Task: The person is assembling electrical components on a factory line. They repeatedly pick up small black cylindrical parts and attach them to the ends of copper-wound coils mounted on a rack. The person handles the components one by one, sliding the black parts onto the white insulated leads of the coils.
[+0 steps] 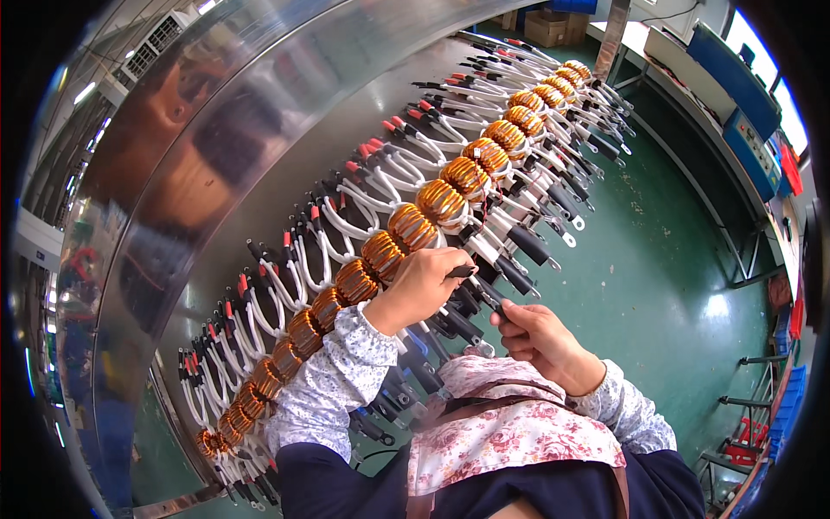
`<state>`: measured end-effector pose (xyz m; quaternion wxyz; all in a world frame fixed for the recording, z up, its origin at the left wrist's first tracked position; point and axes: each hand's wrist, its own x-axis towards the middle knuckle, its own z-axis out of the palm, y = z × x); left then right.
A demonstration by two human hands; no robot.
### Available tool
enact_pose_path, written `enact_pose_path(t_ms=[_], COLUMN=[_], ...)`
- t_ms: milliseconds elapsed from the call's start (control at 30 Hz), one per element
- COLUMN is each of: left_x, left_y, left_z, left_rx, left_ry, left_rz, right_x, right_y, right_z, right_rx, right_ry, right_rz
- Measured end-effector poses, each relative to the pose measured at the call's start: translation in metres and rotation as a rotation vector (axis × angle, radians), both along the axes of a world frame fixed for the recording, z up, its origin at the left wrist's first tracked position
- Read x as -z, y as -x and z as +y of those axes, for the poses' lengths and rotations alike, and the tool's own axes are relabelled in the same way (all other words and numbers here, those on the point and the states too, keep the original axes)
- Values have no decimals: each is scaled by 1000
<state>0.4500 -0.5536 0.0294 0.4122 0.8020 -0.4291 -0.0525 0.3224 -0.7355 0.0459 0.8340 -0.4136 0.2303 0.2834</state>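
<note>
A long row of copper-wound ring coils (440, 201) runs from the lower left to the upper right. White cables (350, 227) stick out from both sides, many tipped with black or red sleeves. My left hand (421, 287) is closed over the near side of the row, pinching a short black sleeve (461, 272). To its right, my right hand (543, 339) grips the dark end of a cable (490, 297) between thumb and fingers. The cable spans the gap between both hands. Beside them, black-sleeved cable ends with metal ring lugs (529, 246) point toward me.
A shiny metal panel (199, 164) rises behind the coils. At the right stands a workbench (683, 95) with a blue machine (750, 154) on it. Blue bins (788, 402) and a red object (745, 441) are at the lower right. The floor (657, 285) is green.
</note>
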Motion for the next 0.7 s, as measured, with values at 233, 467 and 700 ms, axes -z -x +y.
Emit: enact_pose_path(t_ms=[233, 467, 700], left_x=[-2, -1, -6], left_y=[0, -1, 0], left_z=[-3, -4, -4], left_rx=[6, 0, -33], left_ry=[16, 33, -30], left_rz=[10, 22, 60], right_x=[16, 21, 21], right_y=[-31, -19, -34], right_z=[5, -3, 3], right_rx=[-80, -70, -63], right_ry=[69, 131, -57], right_rz=[-162, -167, -75])
